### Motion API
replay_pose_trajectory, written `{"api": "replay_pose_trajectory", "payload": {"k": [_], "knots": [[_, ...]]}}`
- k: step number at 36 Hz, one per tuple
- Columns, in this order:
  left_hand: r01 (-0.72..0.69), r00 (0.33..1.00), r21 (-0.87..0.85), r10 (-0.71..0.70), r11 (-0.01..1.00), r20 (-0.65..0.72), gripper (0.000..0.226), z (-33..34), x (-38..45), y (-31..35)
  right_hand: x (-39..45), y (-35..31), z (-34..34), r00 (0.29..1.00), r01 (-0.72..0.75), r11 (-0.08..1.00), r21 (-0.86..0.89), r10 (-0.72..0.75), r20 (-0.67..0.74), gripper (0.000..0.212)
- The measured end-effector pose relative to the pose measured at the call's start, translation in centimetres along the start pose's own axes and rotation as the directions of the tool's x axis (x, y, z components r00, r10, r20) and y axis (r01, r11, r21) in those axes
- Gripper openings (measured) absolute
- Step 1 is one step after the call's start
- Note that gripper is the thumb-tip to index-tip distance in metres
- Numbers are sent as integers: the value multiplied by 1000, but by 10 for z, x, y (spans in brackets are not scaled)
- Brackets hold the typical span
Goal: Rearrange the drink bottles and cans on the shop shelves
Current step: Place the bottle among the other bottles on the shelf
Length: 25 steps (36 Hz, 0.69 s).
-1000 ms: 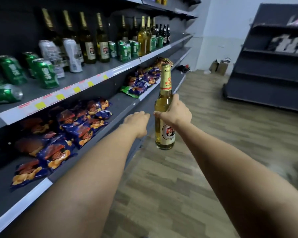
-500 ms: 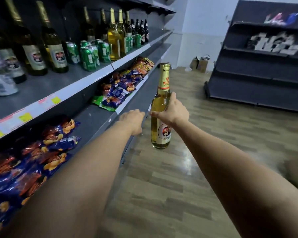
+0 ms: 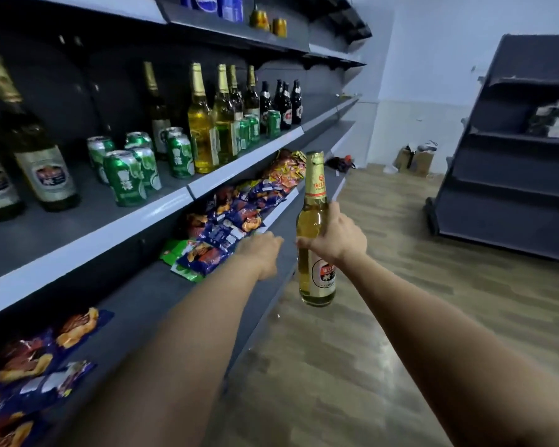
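Note:
My right hand (image 3: 338, 235) grips a clear bottle of golden beer (image 3: 315, 259) with gold foil on its neck, held upright over the aisle floor. Just left of it, my left hand (image 3: 262, 253) is curled shut with nothing in it, hovering above the edge of the snack shelf. On the drinks shelf (image 3: 136, 221) to the left stand green cans (image 3: 125, 177), two matching golden bottles (image 3: 202, 124), dark bottles (image 3: 286, 101) farther along and large white-labelled bottles (image 3: 44, 159) near me.
Snack packets (image 3: 236, 214) lie on the shelf below the drinks. A dark shelving unit (image 3: 513, 162) stands across the wooden floor on the right. Cardboard boxes (image 3: 415, 159) sit against the far wall. Blue cans (image 3: 213, 4) are on the top shelf.
The view has travelled forward along the shelving, so the golden bottles and green cans are nearer. Both hands keep their pose, the bottle still upright in my right hand.

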<state>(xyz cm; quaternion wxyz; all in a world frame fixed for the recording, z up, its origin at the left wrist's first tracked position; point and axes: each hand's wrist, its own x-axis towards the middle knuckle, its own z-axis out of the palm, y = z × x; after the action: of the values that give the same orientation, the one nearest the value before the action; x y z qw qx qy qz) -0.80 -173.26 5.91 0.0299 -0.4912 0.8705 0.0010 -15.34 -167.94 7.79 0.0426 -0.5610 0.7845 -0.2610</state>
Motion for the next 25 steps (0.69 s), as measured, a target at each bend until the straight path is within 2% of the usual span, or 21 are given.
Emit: {"api": "replay_pose_trajectory", "payload": {"k": [8, 14, 17, 19, 22, 25], "knots": [[152, 988, -62, -152, 986, 3, 63, -12, 101, -34, 136, -3, 4, 994, 94, 990, 104, -88, -57, 76], [308, 924, -254, -352, 917, -149, 66, -30, 172, -81, 231, -27, 19, 977, 207, 959, 195, -190, -101, 73], [347, 827, -363, -465, 865, -317, 72, -44, 208, -110, 274, -43, 28, 963, 254, 952, 169, -234, -133, 73], [357, 712, -443, -547, 822, -441, 76, -55, 229, -130, 302, -55, 34, 957, 270, 954, 127, -252, -141, 75], [368, 561, -517, -628, 773, -540, 75, -75, 256, -158, 343, -73, 43, 951, 287, 952, 106, -270, -151, 74], [326, 506, -521, -611, 789, -609, 64, -94, 281, -175, 382, -86, 51, 947, 302, 942, 148, -279, -159, 73]]}}
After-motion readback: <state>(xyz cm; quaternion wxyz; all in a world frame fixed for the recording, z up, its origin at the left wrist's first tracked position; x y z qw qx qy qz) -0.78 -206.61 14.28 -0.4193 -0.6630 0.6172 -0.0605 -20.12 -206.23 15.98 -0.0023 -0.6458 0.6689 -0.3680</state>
